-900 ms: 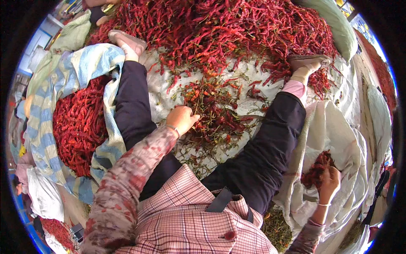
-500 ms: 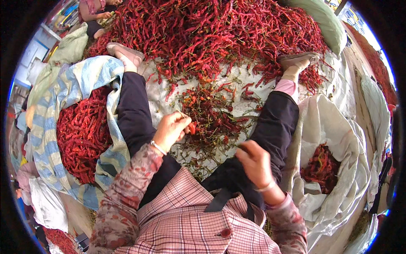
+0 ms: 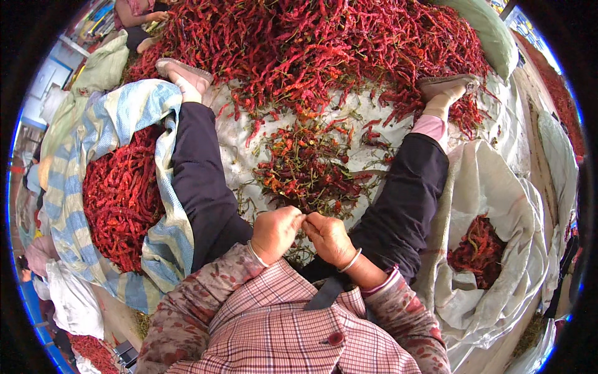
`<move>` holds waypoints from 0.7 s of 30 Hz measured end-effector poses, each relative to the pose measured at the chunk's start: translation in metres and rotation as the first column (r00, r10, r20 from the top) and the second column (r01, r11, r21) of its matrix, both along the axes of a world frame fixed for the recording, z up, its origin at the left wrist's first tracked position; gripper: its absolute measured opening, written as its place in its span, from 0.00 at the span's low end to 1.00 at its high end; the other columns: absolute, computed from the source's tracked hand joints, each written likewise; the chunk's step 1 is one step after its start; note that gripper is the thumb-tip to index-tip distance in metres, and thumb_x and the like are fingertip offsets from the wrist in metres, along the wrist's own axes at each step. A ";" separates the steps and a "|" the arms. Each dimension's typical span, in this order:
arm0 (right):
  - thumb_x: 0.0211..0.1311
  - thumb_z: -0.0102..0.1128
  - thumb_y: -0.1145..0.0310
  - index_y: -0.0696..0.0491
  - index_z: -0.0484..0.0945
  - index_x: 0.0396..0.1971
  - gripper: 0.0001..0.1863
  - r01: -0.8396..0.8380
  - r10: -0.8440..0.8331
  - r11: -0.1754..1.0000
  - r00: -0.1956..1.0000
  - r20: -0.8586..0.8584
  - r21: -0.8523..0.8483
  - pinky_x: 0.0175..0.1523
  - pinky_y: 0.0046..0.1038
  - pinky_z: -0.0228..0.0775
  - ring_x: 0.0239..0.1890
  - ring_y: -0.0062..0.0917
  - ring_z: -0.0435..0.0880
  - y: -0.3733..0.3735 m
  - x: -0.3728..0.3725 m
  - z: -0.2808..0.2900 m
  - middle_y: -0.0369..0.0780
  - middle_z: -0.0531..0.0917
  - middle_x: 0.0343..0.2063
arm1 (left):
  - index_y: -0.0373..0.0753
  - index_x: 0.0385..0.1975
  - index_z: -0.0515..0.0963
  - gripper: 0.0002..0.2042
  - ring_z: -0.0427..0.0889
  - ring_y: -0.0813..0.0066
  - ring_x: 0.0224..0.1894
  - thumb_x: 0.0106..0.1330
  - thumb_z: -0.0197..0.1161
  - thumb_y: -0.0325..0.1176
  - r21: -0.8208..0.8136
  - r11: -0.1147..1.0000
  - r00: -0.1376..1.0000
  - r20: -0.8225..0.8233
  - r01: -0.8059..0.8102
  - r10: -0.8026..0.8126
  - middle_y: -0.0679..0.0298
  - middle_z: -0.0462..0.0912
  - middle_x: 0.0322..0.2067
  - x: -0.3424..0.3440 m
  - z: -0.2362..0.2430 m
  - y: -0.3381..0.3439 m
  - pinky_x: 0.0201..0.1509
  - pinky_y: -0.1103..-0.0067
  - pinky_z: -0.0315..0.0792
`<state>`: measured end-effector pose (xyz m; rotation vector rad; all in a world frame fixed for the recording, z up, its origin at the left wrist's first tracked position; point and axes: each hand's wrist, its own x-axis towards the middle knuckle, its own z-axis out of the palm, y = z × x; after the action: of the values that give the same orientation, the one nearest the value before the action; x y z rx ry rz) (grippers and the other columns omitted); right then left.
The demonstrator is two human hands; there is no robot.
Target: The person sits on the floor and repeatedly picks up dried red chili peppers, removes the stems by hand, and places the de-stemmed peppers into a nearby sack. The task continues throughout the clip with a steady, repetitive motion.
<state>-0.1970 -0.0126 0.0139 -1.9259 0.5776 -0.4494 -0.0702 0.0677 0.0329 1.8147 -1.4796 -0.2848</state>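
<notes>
My left hand (image 3: 276, 233) and my right hand (image 3: 331, 239) meet in front of my lap, fingers closed and fingertips pinched together. The red chili pepper that was in my left hand is now mostly hidden by the fingers. What my right fingertips pinch is too small to make out. Just beyond the hands, between my legs, lies a small heap of broken chilies and green stems (image 3: 305, 168) on a white sheet (image 3: 233, 153). Farther out rises a large pile of red chili peppers (image 3: 324, 50).
At my left stands a blue-and-white striped sack (image 3: 68, 187) filled with red chilies (image 3: 121, 199). To my right, an open white sack (image 3: 498, 156) holds fewer chilies (image 3: 478, 252). A full pale green sack (image 3: 483, 28) lies at the far right. Another person (image 3: 134, 15) sits at the far left.
My left hand has drawn back toward my lap with the chili. My right hand has moved left and inward, so the fingertips of both hands now meet.
</notes>
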 end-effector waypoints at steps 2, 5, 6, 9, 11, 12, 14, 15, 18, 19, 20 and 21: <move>0.49 0.52 0.71 0.56 0.67 0.20 0.06 0.017 -0.014 0.994 1.000 0.027 -0.103 0.24 0.35 0.64 0.20 0.42 0.73 0.000 -0.002 -0.002 0.47 0.72 0.15 | 0.38 0.22 0.69 0.04 0.71 0.60 0.17 0.52 0.58 0.29 -0.007 0.991 0.966 0.224 0.130 -0.125 0.60 0.68 0.15 0.000 0.007 0.002 0.18 0.72 0.63; 0.46 0.52 0.71 0.54 0.68 0.20 0.04 -0.130 0.048 0.911 0.976 -0.212 -0.392 0.23 0.34 0.66 0.19 0.39 0.74 0.004 -0.007 -0.029 0.45 0.73 0.15 | 0.36 0.26 0.71 0.06 0.72 0.59 0.19 0.52 0.58 0.29 -0.103 0.978 0.970 0.181 0.181 -0.161 0.58 0.71 0.17 -0.009 0.028 0.004 0.20 0.71 0.63; 0.45 0.52 0.71 0.53 0.68 0.19 0.04 -0.180 0.082 0.882 0.969 -0.234 -0.435 0.22 0.33 0.66 0.18 0.38 0.75 0.007 -0.008 -0.023 0.44 0.72 0.14 | 0.36 0.27 0.71 0.05 0.73 0.59 0.20 0.52 0.57 0.29 -0.024 0.993 0.988 0.103 0.119 -0.116 0.57 0.71 0.18 -0.006 0.035 0.003 0.21 0.71 0.64; 0.48 0.52 0.71 0.55 0.70 0.20 0.04 -0.166 0.116 0.899 0.983 -0.144 -0.406 0.20 0.29 0.66 0.15 0.30 0.75 0.016 -0.008 -0.014 0.40 0.72 0.13 | 0.35 0.30 0.71 0.06 0.75 0.58 0.24 0.53 0.53 0.28 0.304 0.949 0.997 -0.046 0.079 -0.068 0.55 0.75 0.20 0.021 0.034 0.003 0.26 0.71 0.67; 0.52 0.51 0.70 0.57 0.71 0.26 0.06 -0.124 0.131 0.987 0.990 -0.060 0.105 0.20 0.25 0.66 0.15 0.24 0.74 0.014 -0.007 -0.004 0.38 0.74 0.15 | 0.36 0.30 0.72 0.07 0.75 0.56 0.28 0.52 0.54 0.30 0.429 0.903 0.985 0.164 -0.017 -0.060 0.55 0.75 0.23 0.042 0.011 0.017 0.31 0.67 0.68; 0.54 0.51 0.70 0.59 0.72 0.29 0.07 -0.109 0.123 0.922 0.992 -0.014 0.371 0.20 0.24 0.66 0.15 0.22 0.74 0.017 -0.005 0.001 0.37 0.75 0.17 | 0.36 0.30 0.72 0.08 0.75 0.55 0.29 0.51 0.54 0.31 0.407 0.910 0.963 0.265 -0.075 -0.039 0.55 0.74 0.24 0.052 -0.004 0.023 0.32 0.66 0.68; 0.57 0.50 0.69 0.61 0.72 0.32 0.09 -0.153 0.137 0.783 0.988 0.072 0.603 0.24 0.20 0.68 0.21 0.18 0.76 0.013 -0.003 -0.004 0.35 0.75 0.20 | 0.36 0.31 0.72 0.09 0.74 0.55 0.31 0.51 0.54 0.31 0.417 0.889 0.954 0.293 -0.186 0.062 0.54 0.73 0.27 0.069 -0.015 0.008 0.33 0.66 0.67; 0.57 0.51 0.68 0.60 0.72 0.31 0.09 -0.096 0.099 0.639 0.994 0.042 0.763 0.25 0.19 0.68 0.22 0.18 0.76 0.012 -0.003 -0.002 0.35 0.75 0.21 | 0.36 0.30 0.72 0.09 0.73 0.54 0.31 0.51 0.55 0.31 0.422 0.872 0.943 0.311 -0.250 0.120 0.53 0.73 0.27 0.072 -0.021 -0.005 0.34 0.66 0.67; 0.57 0.52 0.66 0.58 0.73 0.28 0.09 -0.016 0.051 0.473 0.999 -0.010 0.881 0.24 0.19 0.68 0.23 0.18 0.75 0.002 0.001 0.000 0.35 0.76 0.21 | 0.35 0.27 0.73 0.07 0.73 0.55 0.31 0.51 0.55 0.31 0.326 0.910 0.936 0.319 -0.257 0.150 0.53 0.73 0.26 0.086 -0.047 -0.029 0.34 0.68 0.67; 0.57 0.52 0.66 0.57 0.73 0.28 0.09 0.005 0.035 0.476 0.999 -0.024 0.880 0.23 0.18 0.67 0.23 0.18 0.75 -0.003 0.000 -0.002 0.35 0.75 0.21 | 0.34 0.27 0.73 0.07 0.73 0.56 0.31 0.51 0.56 0.31 0.334 0.906 0.948 0.267 -0.259 0.173 0.54 0.73 0.26 0.088 -0.050 -0.035 0.34 0.69 0.67; 0.56 0.52 0.65 0.58 0.73 0.28 0.10 0.018 0.016 0.494 0.999 -0.030 0.869 0.22 0.19 0.67 0.22 0.18 0.75 -0.008 0.000 -0.006 0.35 0.75 0.21 | 0.34 0.26 0.74 0.07 0.74 0.56 0.31 0.51 0.56 0.30 0.342 0.903 0.957 0.214 -0.262 0.196 0.55 0.73 0.26 0.091 -0.051 -0.040 0.34 0.69 0.67; 0.56 0.53 0.65 0.58 0.72 0.27 0.11 0.033 -0.006 0.505 0.999 -0.035 0.863 0.21 0.19 0.67 0.21 0.18 0.75 -0.010 0.000 -0.010 0.35 0.75 0.20 | 0.34 0.27 0.75 0.07 0.74 0.57 0.30 0.50 0.58 0.30 0.268 0.933 0.968 0.138 -0.241 0.211 0.55 0.74 0.26 0.094 -0.051 -0.041 0.33 0.70 0.67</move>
<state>-0.1967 -0.0225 0.0038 -0.9281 0.6715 -0.0788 0.0242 0.0271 -0.0182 2.2415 -1.3355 -0.3004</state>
